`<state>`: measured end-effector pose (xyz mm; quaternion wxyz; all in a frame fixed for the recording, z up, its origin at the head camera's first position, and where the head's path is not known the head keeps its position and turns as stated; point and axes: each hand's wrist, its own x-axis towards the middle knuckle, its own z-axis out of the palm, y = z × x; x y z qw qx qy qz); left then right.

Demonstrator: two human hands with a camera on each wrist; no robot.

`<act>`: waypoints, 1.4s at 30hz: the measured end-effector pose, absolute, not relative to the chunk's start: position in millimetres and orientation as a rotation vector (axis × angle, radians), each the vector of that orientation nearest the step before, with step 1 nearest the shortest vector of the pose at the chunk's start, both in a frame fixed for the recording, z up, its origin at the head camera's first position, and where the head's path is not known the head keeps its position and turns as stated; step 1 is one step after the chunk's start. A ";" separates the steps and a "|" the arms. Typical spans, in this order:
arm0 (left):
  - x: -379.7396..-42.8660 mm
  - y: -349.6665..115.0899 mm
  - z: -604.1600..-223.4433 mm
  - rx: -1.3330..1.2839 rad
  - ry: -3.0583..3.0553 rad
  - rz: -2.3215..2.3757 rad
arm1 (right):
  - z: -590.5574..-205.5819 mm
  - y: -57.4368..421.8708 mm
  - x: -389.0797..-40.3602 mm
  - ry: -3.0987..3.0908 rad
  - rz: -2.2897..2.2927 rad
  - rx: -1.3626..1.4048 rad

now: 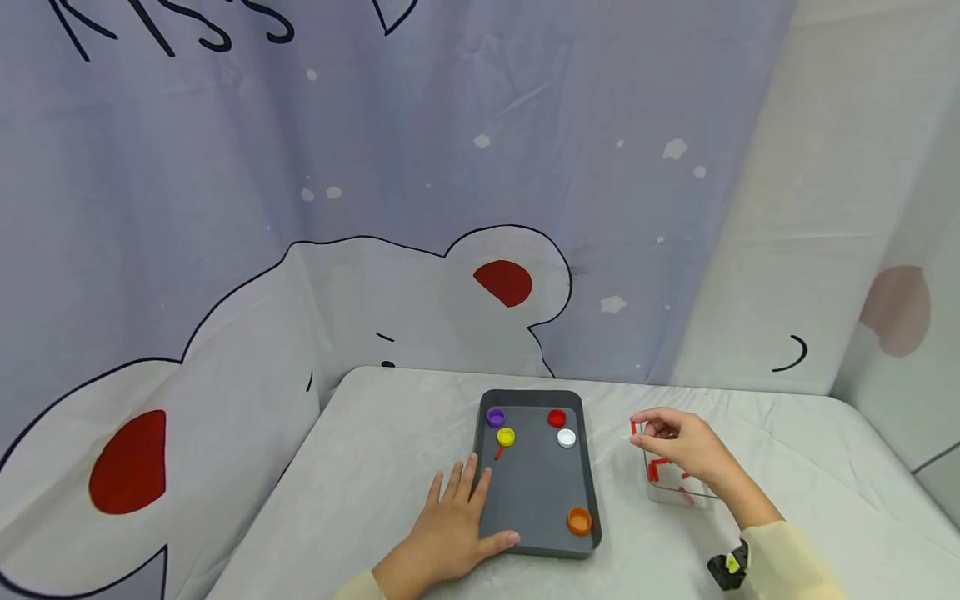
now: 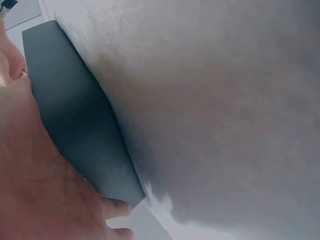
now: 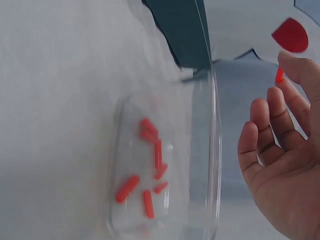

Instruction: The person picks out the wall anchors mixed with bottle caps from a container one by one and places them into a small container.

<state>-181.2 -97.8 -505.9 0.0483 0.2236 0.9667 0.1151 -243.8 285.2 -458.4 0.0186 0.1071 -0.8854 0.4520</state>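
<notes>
My left hand (image 1: 457, 533) rests on the left rim of the dark grey tray (image 1: 536, 500), fingers straight and spread. In the left wrist view its palm lies along the tray's side wall (image 2: 80, 105). Between thumb and index finger, my right hand (image 1: 690, 450) pinches a short red stick (image 3: 279, 75) above the clear container (image 1: 663, 497). Several more red sticks (image 3: 148, 204) lie scattered on that container's bottom. A single red stick (image 1: 498, 452) lies in the tray, just below a yellow round cap (image 1: 506, 437).
Around the tray's edges sit a purple cap (image 1: 496, 417), a red cap (image 1: 557, 417), a white cap (image 1: 566, 437) and a larger orange one (image 1: 579, 521). A white cloth (image 1: 375, 467) covers the table. Behind it hangs a printed curtain (image 1: 450, 167).
</notes>
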 end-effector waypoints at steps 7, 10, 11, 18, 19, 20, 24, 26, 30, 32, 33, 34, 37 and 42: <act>-182.6 -97.9 -507.9 0.675 2.955 0.314 | -454.3 303.1 -247.0 -2.783 1.425 0.247; -182.9 -98.6 -508.2 0.673 2.948 0.314 | -455.3 308.0 -249.0 -2.793 1.396 0.241; -182.8 -98.8 -508.3 0.674 2.945 0.315 | -456.2 309.7 -249.8 -2.798 1.393 0.234; -181.3 -99.4 -512.3 0.680 2.935 0.335 | -462.1 319.4 -254.4 -2.818 1.429 0.209; -181.0 -99.4 -512.4 0.680 2.934 0.336 | -462.3 320.3 -254.8 -2.821 1.431 0.210; -180.7 -99.4 -512.3 0.682 2.935 0.336 | -462.3 321.0 -255.1 -2.821 1.438 0.211; -180.6 -99.5 -511.8 0.688 2.933 0.343 | -463.0 324.0 -256.3 -2.840 1.450 0.208; -181.1 -99.7 -512.3 0.693 2.933 0.346 | -463.9 325.8 -257.5 -2.848 1.449 0.203; -182.5 -99.6 -513.4 0.695 2.934 0.341 | -465.5 329.1 -260.9 -2.855 1.430 0.208; -182.9 -99.4 -513.9 0.696 2.939 0.339 | -465.7 330.2 -262.7 -2.852 1.428 0.213; -183.1 -99.3 -513.9 0.695 2.942 0.338 | -465.6 330.6 -263.4 -2.853 1.427 0.215; -183.0 -99.2 -513.8 0.699 2.944 0.339 | -465.4 331.0 -264.2 -2.855 1.422 0.226; -183.0 -98.9 -513.7 0.707 2.957 0.341 | -464.0 331.0 -265.9 -2.877 1.390 0.207; -182.2 -98.8 -511.2 0.708 2.966 0.336 | -460.9 326.6 -268.1 -2.914 1.332 0.157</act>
